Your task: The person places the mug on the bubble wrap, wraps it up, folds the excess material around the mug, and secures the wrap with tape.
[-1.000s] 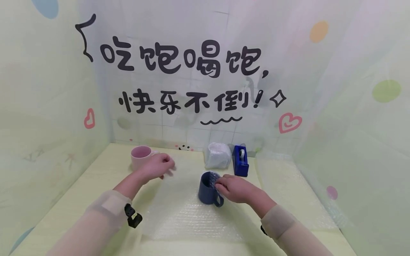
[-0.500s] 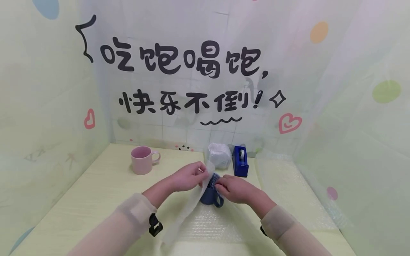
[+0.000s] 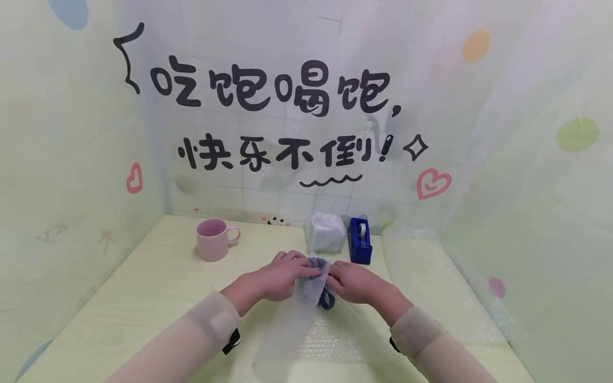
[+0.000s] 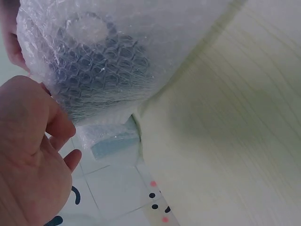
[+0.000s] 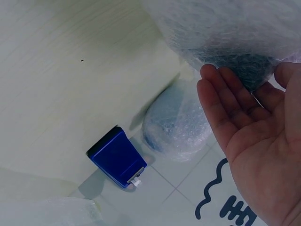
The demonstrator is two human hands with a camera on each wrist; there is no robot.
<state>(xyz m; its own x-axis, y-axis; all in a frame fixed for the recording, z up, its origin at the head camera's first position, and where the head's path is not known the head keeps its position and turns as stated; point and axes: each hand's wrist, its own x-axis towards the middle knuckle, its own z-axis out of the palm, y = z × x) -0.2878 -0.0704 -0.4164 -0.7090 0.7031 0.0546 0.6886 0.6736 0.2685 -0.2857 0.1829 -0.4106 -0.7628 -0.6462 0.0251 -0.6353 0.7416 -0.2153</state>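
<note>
A dark blue mug (image 3: 327, 299) stands on a sheet of bubble wrap (image 3: 330, 340), its handle toward the right. One flap of the sheet now covers the mug's left side and front. My left hand (image 3: 281, 275) holds that flap at the rim, a finger reaching over the mug's mouth. At the rim's right side, my right hand (image 3: 353, 282) pinches bubble wrap between thumb and fingers. In the left wrist view, the mug shows blue through the bubble wrap (image 4: 99, 66). The right wrist view has the right hand (image 5: 254, 136) under the wrap's edge, its outer fingers fairly straight.
A pink mug (image 3: 213, 246) stands at the back left. Behind the hands are a wrapped bundle (image 3: 326, 234) and a blue tape dispenser (image 3: 360, 242). More bubble wrap (image 3: 431, 287) lies along the right. Printed curtains (image 3: 287, 202) enclose the table at the back and sides.
My left hand has moved right from near the pink mug, carrying the sheet's left flap up and over the blue mug. The right hand has stayed at the rim.
</note>
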